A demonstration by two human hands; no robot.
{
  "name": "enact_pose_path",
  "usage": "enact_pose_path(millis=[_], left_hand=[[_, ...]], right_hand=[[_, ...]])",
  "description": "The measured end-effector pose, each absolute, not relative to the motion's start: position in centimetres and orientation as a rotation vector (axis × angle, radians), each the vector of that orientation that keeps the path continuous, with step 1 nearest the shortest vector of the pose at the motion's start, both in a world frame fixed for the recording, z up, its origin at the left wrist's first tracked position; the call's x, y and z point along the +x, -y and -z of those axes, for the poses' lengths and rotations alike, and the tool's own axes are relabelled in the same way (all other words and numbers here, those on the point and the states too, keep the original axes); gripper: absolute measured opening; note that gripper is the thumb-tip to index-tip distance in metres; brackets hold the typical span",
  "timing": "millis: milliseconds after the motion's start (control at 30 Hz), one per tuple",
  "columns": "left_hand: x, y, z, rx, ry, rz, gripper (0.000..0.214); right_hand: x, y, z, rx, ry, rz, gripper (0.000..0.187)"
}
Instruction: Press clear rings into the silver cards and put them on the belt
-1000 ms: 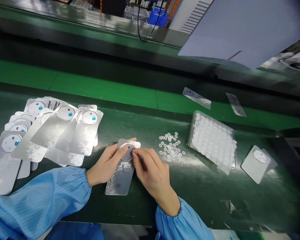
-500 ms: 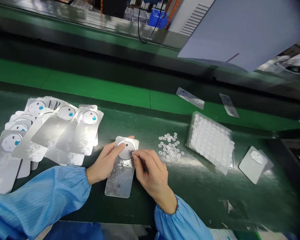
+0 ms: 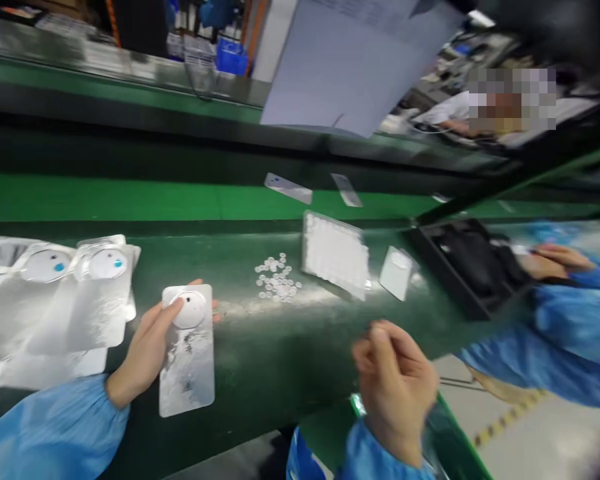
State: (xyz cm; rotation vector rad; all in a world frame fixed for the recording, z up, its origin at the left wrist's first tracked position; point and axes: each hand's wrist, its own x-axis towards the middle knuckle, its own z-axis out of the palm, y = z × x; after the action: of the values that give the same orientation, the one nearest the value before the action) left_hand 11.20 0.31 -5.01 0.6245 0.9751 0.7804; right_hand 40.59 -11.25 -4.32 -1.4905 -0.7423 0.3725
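My left hand (image 3: 150, 347) holds a silver metal plate (image 3: 187, 360) with a round white disc near its top, thumb pressed on the disc, on the dark green bench (image 3: 290, 340). My right hand (image 3: 393, 380) has come away to the right and hovers over the bench's near edge, fingers curled into a pinch; whatever is in them is too small and blurred to name. A scatter of small white round pieces (image 3: 276, 279) lies beyond the plate, next to a clear tray (image 3: 336, 253) of more white pieces.
Finished silver plates (image 3: 75, 300) with blue-dotted discs overlap at the left. A single plate (image 3: 396, 272) lies right of the tray, two more (image 3: 289, 188) on the green belt. A co-worker's blue sleeve (image 3: 570, 320) and hand reach a black tray (image 3: 467, 267) at right.
My right hand left the plate's disc and swung right and toward me. The view turned right, bringing the co-worker into sight. My left hand still holds the plate.
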Motion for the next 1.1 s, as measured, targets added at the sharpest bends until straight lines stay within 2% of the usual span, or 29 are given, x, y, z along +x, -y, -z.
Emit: enact_pose_path(millis=[100,167,233,300,400,533,667,867,1033,1100], left_hand=[[11.2,-0.7,5.2,0.618,-1.017,-0.754,0.082],[11.3,-0.8,5.3,0.604,-1.019,-0.752,0.081],[11.5,-0.8,5.3,0.603,-1.023,-0.758,0.08],[11.6,-0.9,5.2,0.62,-1.03,-0.766,0.08],[11.7,-0.9,4.9,0.648,-1.05,-0.776,0.083],[11.6,-0.9,4.5,0.672,-1.059,-0.77,0.086],[11.3,-0.8,4.7,0.671,-1.022,-0.779,0.082],[11.6,-0.5,5.2,0.601,-0.973,-0.815,0.075],[11.9,-1.0,5.6,0.533,-0.941,-0.859,0.061],[12.1,-0.8,5.5,0.487,-0.905,-0.895,0.059]], right_hand=[[49.2,19.7,6.0,-1.765,0.535,-0.216,0.033],[53.1,24.6,7.9,-2.154,0.49,-0.085,0.029],[54.5,27.0,9.8,-2.348,0.445,0.043,0.022],[53.5,26.4,10.8,-2.419,0.52,0.231,0.021],[48.9,20.7,10.5,-2.261,0.898,0.398,0.036],[42.8,10.7,8.8,-1.834,1.563,-0.009,0.028],[40.9,6.3,8.5,-1.674,1.74,-0.112,0.029],[40.8,12.2,9.2,-1.576,1.901,-0.181,0.022],[39.3,18.9,9.6,-1.42,2.172,-0.267,0.039],[38.0,20.2,10.3,-1.44,2.056,-0.352,0.026]])
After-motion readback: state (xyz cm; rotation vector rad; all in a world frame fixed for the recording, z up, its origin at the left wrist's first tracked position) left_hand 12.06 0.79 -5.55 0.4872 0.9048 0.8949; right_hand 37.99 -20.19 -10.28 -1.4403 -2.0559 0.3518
